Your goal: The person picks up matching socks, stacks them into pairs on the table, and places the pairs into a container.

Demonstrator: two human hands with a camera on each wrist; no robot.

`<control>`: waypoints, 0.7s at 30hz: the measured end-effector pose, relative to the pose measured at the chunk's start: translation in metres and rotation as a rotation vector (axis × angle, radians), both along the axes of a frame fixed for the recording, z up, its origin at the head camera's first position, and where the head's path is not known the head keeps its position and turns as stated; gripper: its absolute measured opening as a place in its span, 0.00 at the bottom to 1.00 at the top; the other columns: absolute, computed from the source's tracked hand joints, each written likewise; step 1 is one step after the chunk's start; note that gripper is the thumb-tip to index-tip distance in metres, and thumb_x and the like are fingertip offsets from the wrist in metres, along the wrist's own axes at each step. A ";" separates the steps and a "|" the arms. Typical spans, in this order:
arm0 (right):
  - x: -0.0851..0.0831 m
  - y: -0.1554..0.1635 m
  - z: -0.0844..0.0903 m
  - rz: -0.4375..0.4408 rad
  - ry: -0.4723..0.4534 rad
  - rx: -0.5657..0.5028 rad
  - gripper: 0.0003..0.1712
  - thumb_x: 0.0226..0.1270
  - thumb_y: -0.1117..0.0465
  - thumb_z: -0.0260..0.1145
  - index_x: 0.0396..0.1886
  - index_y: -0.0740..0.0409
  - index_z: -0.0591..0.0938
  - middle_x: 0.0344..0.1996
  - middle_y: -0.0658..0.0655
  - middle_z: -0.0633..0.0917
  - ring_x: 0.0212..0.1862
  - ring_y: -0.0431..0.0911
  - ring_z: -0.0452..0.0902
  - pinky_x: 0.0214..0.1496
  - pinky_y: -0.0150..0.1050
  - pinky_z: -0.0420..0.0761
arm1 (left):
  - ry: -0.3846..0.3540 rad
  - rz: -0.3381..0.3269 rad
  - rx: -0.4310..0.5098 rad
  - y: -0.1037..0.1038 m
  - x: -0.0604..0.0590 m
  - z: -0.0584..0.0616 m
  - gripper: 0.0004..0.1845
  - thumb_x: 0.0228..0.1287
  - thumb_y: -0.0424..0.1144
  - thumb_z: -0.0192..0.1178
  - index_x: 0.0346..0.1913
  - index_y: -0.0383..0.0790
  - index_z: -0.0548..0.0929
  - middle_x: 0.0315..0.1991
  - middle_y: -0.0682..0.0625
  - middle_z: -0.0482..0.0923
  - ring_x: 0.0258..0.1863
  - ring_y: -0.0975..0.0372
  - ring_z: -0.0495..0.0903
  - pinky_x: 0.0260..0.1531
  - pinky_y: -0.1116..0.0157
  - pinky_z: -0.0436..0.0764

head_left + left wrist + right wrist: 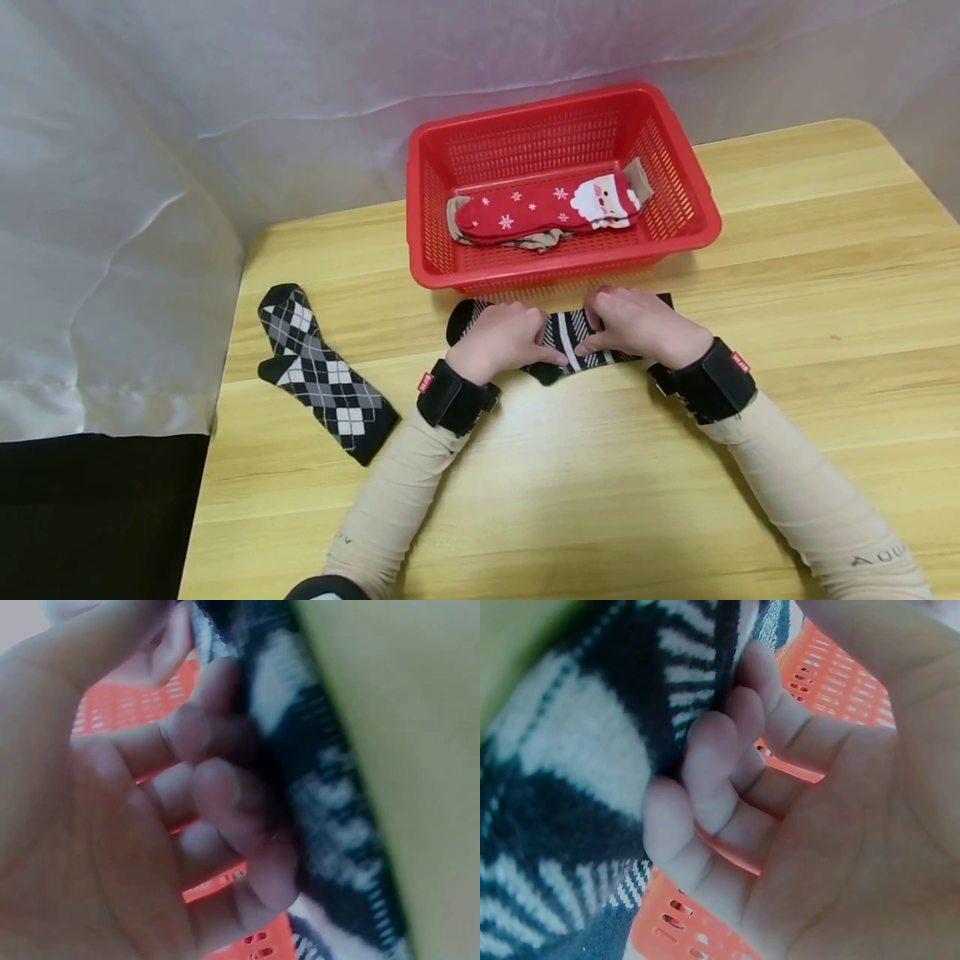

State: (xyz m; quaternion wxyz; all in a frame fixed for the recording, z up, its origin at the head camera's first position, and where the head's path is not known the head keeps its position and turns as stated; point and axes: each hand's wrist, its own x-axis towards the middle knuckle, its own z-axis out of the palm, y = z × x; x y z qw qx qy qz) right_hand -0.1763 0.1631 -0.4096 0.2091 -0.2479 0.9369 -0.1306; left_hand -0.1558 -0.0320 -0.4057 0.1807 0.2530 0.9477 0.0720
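while both hands (573, 337) pinch striped sock (567, 332), red basket (678, 179) behind

Bright, even light with soft shadows; head view sharp, both wrist views blurred.

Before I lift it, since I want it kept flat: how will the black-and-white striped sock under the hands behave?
The striped sock is knit cloth that bunches under the fingers, so it would probably sag when lifted. It looks thin and likely light. Lying flat on the table, it should not roll, though pushing may wrinkle it.
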 end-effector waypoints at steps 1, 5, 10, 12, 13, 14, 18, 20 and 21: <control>0.000 0.000 -0.001 -0.001 0.003 0.003 0.21 0.50 0.47 0.79 0.24 0.54 0.78 0.20 0.51 0.76 0.26 0.45 0.70 0.28 0.35 0.65 | 0.006 0.000 -0.014 0.001 0.000 -0.001 0.23 0.55 0.64 0.67 0.27 0.47 0.80 0.18 0.56 0.67 0.23 0.63 0.72 0.23 0.68 0.66; -0.001 0.002 0.000 -0.015 -0.002 0.007 0.21 0.49 0.47 0.79 0.24 0.54 0.77 0.19 0.51 0.75 0.26 0.45 0.70 0.28 0.35 0.65 | 0.003 0.009 -0.049 0.002 0.001 -0.003 0.24 0.51 0.64 0.69 0.28 0.46 0.80 0.19 0.56 0.68 0.24 0.62 0.73 0.24 0.66 0.67; -0.004 0.011 0.003 -0.027 -0.017 0.006 0.23 0.49 0.46 0.79 0.26 0.57 0.78 0.21 0.53 0.77 0.27 0.45 0.71 0.29 0.36 0.66 | -0.096 0.055 -0.038 -0.003 -0.001 0.003 0.22 0.52 0.60 0.71 0.20 0.47 0.76 0.17 0.57 0.69 0.23 0.63 0.73 0.26 0.66 0.66; -0.005 0.015 0.004 -0.031 -0.027 0.008 0.23 0.49 0.46 0.79 0.27 0.58 0.79 0.22 0.53 0.78 0.28 0.45 0.71 0.30 0.36 0.67 | -0.135 0.077 -0.029 -0.005 -0.002 0.005 0.23 0.52 0.58 0.72 0.17 0.47 0.75 0.16 0.57 0.69 0.23 0.63 0.72 0.26 0.67 0.66; -0.006 0.016 0.004 -0.030 -0.028 0.011 0.23 0.48 0.46 0.79 0.27 0.58 0.79 0.22 0.53 0.78 0.28 0.45 0.71 0.30 0.36 0.67 | -0.149 0.086 -0.026 -0.007 -0.002 0.005 0.23 0.52 0.58 0.72 0.17 0.47 0.75 0.16 0.57 0.69 0.23 0.63 0.72 0.26 0.67 0.66; -0.007 0.018 0.005 -0.034 -0.037 0.015 0.23 0.48 0.46 0.80 0.27 0.58 0.79 0.21 0.53 0.77 0.27 0.45 0.71 0.30 0.36 0.67 | -0.160 0.094 -0.024 -0.009 -0.003 0.006 0.23 0.52 0.58 0.72 0.16 0.48 0.75 0.16 0.57 0.69 0.23 0.64 0.72 0.26 0.67 0.66; -0.009 0.026 0.008 -0.040 -0.072 0.027 0.23 0.48 0.47 0.80 0.25 0.57 0.78 0.20 0.52 0.75 0.26 0.45 0.69 0.30 0.36 0.65 | -0.165 0.123 -0.052 -0.014 -0.004 0.007 0.24 0.53 0.61 0.70 0.16 0.49 0.73 0.17 0.58 0.69 0.23 0.64 0.71 0.25 0.68 0.65; -0.010 0.030 0.008 -0.043 -0.081 0.030 0.23 0.48 0.47 0.80 0.24 0.57 0.78 0.19 0.52 0.74 0.26 0.45 0.69 0.29 0.36 0.65 | -0.155 0.134 -0.070 -0.016 -0.005 0.008 0.25 0.52 0.61 0.70 0.16 0.49 0.72 0.17 0.57 0.68 0.23 0.64 0.70 0.24 0.68 0.64; -0.011 0.032 0.009 -0.044 -0.083 0.032 0.23 0.48 0.47 0.80 0.25 0.57 0.78 0.20 0.52 0.74 0.26 0.45 0.69 0.30 0.36 0.65 | -0.148 0.135 -0.076 -0.016 -0.005 0.008 0.25 0.52 0.62 0.70 0.17 0.48 0.72 0.17 0.57 0.68 0.23 0.64 0.70 0.24 0.68 0.64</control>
